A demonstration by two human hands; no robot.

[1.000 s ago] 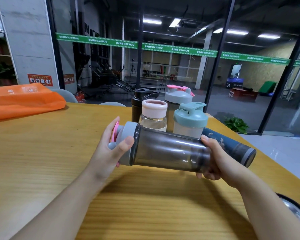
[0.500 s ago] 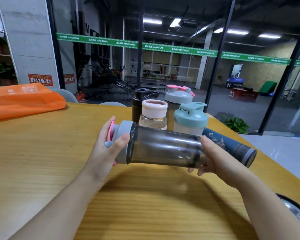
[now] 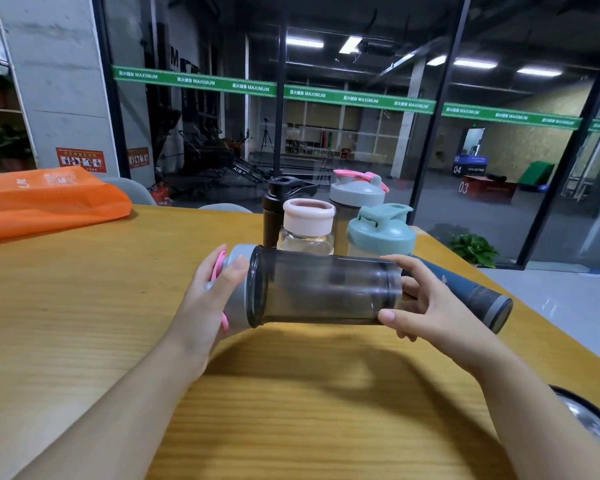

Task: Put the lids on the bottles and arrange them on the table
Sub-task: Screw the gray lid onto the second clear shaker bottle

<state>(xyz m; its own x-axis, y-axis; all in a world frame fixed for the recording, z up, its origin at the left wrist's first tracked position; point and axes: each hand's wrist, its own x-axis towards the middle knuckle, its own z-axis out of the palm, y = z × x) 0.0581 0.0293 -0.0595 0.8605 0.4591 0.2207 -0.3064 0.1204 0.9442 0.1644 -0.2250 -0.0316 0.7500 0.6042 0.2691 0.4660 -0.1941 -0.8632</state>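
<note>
Above the near table edge: the grey bottle (image 3: 326, 287) is held sideways in the air, between both hands, over the wooden table (image 3: 84, 323).
Left hand: the left hand (image 3: 210, 296) is wrapped around the grey lid (image 3: 238, 289), thumb across its rim; the pink flap (image 3: 218, 268) of the lid shows behind the fingers.
Right hand: the right hand (image 3: 426, 306) holds the base of the bottle with thumb below and fingers above. The fingers look rather loose, more a light pinch than a full grip.
Step in hand: I judge the lid is being screwed on, and I cannot tell if it is already tight.
How to do it well: hold the base firmly, so the body does not turn together with the lid; keep the lid straight on the thread; turn until it stops, then stand the bottle up.
Just behind: a dark blue bottle (image 3: 465, 292) lies on its side near the right hand, and could be knocked.
Further back: four bottles stand close together with lids on, black (image 3: 274, 216), clear with pink lid (image 3: 307, 226), teal lid (image 3: 381, 233) and grey-pink lid (image 3: 355, 192). The held bottle should go beside them.
Far left: an orange bag (image 3: 42, 202) lies on the table.
</note>
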